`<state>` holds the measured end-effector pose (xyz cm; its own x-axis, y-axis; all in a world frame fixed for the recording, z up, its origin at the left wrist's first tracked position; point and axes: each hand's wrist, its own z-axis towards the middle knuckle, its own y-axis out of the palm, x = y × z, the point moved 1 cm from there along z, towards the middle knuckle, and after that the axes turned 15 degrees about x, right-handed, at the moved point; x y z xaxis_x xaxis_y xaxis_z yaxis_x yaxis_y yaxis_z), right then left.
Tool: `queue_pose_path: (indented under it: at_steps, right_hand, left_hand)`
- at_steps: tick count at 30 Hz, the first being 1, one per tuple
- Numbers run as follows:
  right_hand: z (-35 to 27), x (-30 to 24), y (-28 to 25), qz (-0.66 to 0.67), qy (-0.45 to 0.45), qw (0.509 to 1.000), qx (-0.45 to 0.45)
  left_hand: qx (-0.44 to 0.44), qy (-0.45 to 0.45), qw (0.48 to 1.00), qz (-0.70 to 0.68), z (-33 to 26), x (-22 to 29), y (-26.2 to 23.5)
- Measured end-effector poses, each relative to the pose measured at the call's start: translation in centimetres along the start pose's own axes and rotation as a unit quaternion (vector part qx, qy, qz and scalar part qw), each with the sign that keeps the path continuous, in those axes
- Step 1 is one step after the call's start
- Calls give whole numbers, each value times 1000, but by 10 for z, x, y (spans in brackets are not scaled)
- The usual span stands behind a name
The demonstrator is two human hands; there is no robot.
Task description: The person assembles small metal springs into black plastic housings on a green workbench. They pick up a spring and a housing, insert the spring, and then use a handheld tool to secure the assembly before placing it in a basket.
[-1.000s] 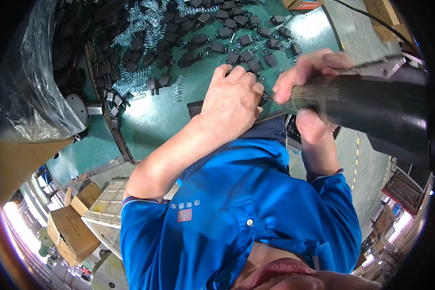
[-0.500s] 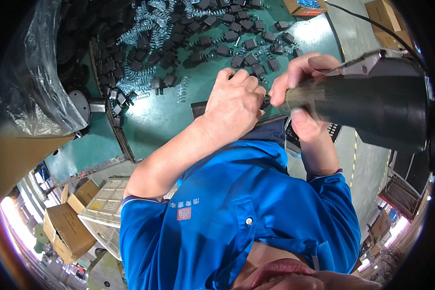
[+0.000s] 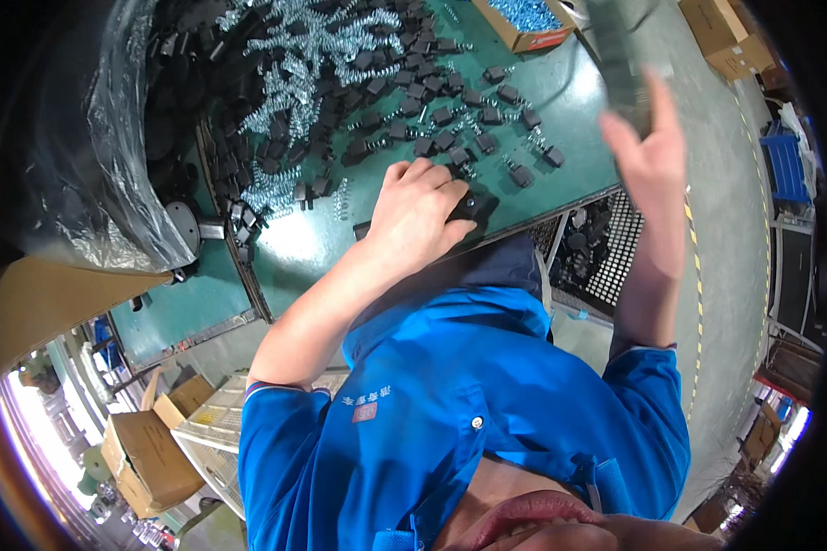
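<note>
My left hand is closed over a black block-shaped part at the near edge of the green table. Its thumb and fingers press on the part, and the palm hides much of it. Up at the right, past the table's edge, my right hand grips a dark power screwdriver between thumb and fingers. Hand and tool are smeared by motion. Close beyond my left hand lie several black blocks with springs on them.
A heap of loose silver springs and black blocks covers the table's far left. An open carton of small blue pieces stands at the back. Below the table's right edge is a crate with black parts. Clear plastic sheeting hangs at left.
My right hand has swung the screwdriver up and away from the part, toward the upper right. My left hand stays at the table edge with the black part, now more visible.
</note>
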<state>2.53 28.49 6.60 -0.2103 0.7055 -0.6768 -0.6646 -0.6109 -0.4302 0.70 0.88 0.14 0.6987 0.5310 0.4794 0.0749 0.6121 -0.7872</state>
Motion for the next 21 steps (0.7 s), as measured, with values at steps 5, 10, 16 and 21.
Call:
queue_pose_path:
  at_steps: [5, 10, 16, 21]
  right_hand:
    - [-42, 42, 1, -326, -23, 938, -113]
    - [-44, 50, 5, -383, -73, 916, -97]
    - [-56, -10, 25, 197, 24, 973, -122]
    - [-81, -33, 44, 356, 242, 857, -282]
  left_hand:
    - [1, -32, 997, -67, 8, 0, -7]
    - [-83, -392, 628, -667, 8, 22, -13]
    - [-76, -486, 321, -809, -2, 37, 14]
    - [-41, -501, 330, -799, -6, 37, 7]
